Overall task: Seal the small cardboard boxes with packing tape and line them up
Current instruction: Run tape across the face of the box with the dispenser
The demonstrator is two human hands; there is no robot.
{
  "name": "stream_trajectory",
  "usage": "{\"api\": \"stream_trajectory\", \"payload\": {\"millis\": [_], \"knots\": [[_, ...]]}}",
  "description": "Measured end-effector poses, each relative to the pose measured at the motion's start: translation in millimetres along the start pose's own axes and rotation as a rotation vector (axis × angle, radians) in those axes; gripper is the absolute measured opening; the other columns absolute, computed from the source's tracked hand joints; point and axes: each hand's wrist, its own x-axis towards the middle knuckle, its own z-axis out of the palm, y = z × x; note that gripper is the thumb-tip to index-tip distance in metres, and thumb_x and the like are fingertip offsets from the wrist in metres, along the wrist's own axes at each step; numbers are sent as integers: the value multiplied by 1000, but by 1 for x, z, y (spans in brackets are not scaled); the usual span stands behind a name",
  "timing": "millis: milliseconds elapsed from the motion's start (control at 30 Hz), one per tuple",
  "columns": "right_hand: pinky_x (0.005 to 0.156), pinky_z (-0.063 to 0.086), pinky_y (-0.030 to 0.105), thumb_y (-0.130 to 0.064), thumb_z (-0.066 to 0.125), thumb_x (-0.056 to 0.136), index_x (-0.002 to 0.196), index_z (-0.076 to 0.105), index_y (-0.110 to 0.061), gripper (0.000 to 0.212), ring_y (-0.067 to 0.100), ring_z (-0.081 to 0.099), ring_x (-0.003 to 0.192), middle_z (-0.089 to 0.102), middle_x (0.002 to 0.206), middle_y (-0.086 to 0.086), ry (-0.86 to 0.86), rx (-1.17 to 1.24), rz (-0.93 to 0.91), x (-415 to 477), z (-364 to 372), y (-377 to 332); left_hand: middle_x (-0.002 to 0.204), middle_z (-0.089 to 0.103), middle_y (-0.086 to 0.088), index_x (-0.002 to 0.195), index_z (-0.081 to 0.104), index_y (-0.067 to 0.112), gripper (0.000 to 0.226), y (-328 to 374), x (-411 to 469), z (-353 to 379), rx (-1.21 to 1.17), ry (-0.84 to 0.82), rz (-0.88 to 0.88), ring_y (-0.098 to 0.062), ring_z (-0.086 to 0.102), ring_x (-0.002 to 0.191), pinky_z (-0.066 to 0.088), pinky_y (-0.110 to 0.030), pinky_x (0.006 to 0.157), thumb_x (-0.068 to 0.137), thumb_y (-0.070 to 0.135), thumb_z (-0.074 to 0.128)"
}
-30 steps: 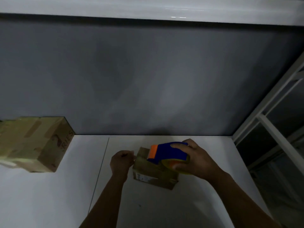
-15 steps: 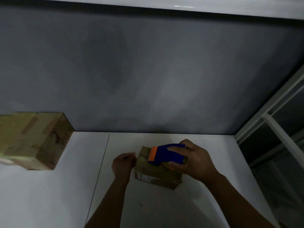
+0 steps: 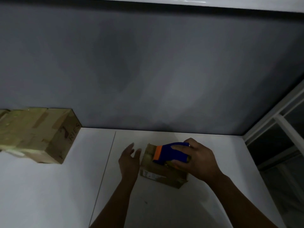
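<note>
Clasping the tape dispenser point(image 3: 171, 153), right grip point(image 3: 197, 158) sits atop the likely light, stiff box point(image 3: 158, 173); left grip point(image 3: 130, 160), released, should brace its side.

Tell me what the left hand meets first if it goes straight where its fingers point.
Probably only bare table, then the grey wall; the small box lies just to its right.

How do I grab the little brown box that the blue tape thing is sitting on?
Hold the small box by its flat near and far walls, coming in from its left end, where the open left hand is. Its top is taken: the right hand holds the tape dispenser on it. The box sits flat on the table, so a sideways pinch probably works best.
</note>
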Motion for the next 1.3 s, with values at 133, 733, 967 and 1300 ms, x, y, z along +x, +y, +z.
{"api": "stream_trajectory", "payload": {"millis": [133,733,967,1300], "knots": [[57,50,20,-69,47,75,113,66,-32,56,11,60,73,62,94,-4,-32,-1,28,1,-1,-1,86,55,30,101,52,48,10,10,-17,10,-23,-194,190,22,55,79,39,2,67,95,40,49],[72,34,15,-85,35,58,139,38,-43,91,14,55,96,54,115,-4,-324,-11,66,-5,-31,11,134,53,-18,151,15,28,55,3,10,33,246,-435,14,-31,57,112,45,-32,86,100,45,26],[72,39,17,-84,33,61,137,42,-41,89,15,58,92,58,112,-2,-278,-21,38,-20,-39,11,120,60,-21,152,8,28,55,5,11,41,322,-422,23,-27,58,91,44,-33,75,102,38,30],[66,48,20,-80,40,68,131,50,-40,75,13,63,82,63,102,-4,-239,-19,59,-31,-40,13,137,50,-17,151,17,32,52,6,8,47,285,-397,-51,-32,52,118,41,-35,92,102,46,26]]}}
